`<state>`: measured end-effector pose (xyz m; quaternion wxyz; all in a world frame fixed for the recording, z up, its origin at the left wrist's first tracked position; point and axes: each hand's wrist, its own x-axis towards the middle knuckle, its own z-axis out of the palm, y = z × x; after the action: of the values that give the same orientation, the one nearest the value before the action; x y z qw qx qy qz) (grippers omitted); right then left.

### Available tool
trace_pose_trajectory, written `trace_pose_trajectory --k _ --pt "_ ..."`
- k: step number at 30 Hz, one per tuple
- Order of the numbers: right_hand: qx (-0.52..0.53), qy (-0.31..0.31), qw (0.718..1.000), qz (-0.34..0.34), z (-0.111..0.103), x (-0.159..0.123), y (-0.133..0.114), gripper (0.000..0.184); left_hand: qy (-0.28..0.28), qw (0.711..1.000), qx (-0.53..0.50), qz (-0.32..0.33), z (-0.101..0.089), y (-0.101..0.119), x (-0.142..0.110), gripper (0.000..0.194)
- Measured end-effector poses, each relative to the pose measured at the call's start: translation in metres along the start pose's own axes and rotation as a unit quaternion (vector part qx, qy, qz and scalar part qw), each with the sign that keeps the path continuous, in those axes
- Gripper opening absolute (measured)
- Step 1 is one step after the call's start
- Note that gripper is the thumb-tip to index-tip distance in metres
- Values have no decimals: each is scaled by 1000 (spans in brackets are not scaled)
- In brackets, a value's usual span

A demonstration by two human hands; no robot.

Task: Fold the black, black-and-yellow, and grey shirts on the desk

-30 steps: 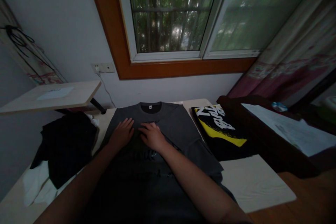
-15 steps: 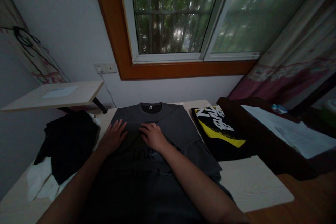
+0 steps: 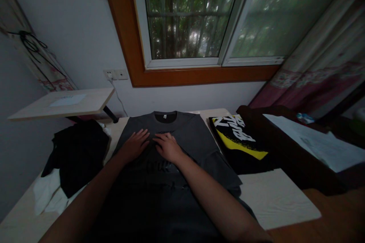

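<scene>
A dark grey T-shirt (image 3: 196, 136) lies spread face up on the pale wooden table (image 3: 281, 199), its collar toward the wall and dark lettering across the chest. My left hand (image 3: 136, 145) rests flat on the upper chest, fingers stretched out. Just beside it, my right hand (image 3: 168, 147) lies on the cloth below the collar, fingers also extended. Neither hand grips the fabric. My forearms cover part of the shirt, and its lower end is lost in shadow near my body.
Folded black shirts with a yellow and white print (image 3: 239, 136) sit to the right. At left, a heap of black clothing (image 3: 82, 152) lies over white cloth (image 3: 47, 190), beneath a raised shelf (image 3: 97, 102). A brown surface with a paper sheet (image 3: 316, 140) stands at far right.
My left hand has slid right across the shirt's chest, closer to my right hand. My right hand stays nearly in place. The view has shifted slightly.
</scene>
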<state>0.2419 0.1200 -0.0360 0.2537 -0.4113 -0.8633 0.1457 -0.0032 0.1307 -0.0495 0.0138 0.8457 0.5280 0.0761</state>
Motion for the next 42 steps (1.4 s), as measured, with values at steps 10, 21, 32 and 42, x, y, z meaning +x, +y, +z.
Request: trace_pose_trajectory --k 10,21,32,42 --pt "5 -11 1000 -23 -7 -2 3 39 6 993 37 -111 6 -27 47 65" --pt "15 27 998 -59 -16 -4 12 41 0 987 68 -143 6 -34 51 69" --pt "-154 69 958 231 -28 -13 57 53 -2 987 82 -140 11 -38 52 70" --pt "-181 -5 952 248 -24 -14 48 60 2 986 85 -144 10 -35 51 69"
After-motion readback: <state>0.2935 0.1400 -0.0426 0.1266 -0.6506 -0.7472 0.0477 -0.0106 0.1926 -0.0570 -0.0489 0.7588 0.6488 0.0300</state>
